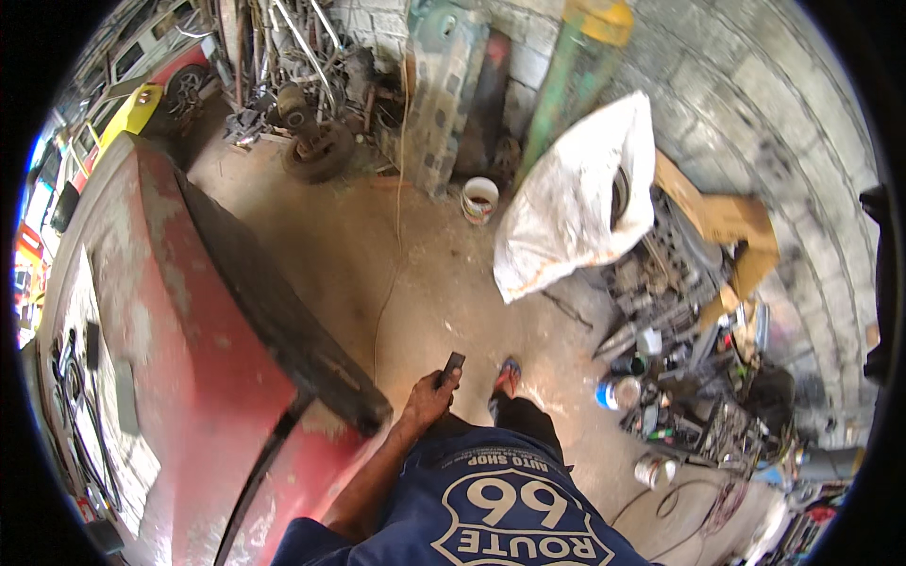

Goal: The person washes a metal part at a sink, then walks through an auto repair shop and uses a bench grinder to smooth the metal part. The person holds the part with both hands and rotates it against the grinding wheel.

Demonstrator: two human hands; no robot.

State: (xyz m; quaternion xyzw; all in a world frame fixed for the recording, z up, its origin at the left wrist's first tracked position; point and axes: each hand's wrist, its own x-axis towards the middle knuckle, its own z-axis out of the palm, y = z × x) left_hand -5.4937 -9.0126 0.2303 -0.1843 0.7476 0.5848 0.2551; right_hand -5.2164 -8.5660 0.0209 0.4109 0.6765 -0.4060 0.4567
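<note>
My left hand [429, 400] is closed around a small dark rectangular block [455, 362], which juts out past the fingers. It is in front of my body, just right of the corner of a red car body [203, 363]. Dull grey patches and worn paint show on that car body. A thick black strip [297, 335] runs along its edge and ends near my left forearm. On the car's top lie a flat greenish-grey piece [127, 398] and a small black block [92, 345]. My right hand is not in the picture.
A white sack [576, 203] with a tire in it leans over metal parts and torn cardboard [746, 226] at right. A white bucket [479, 200] stands by tall cylinders [576, 75]. Cable [722, 505] coils lower right; a thin cord [385, 311] crosses the concrete floor.
</note>
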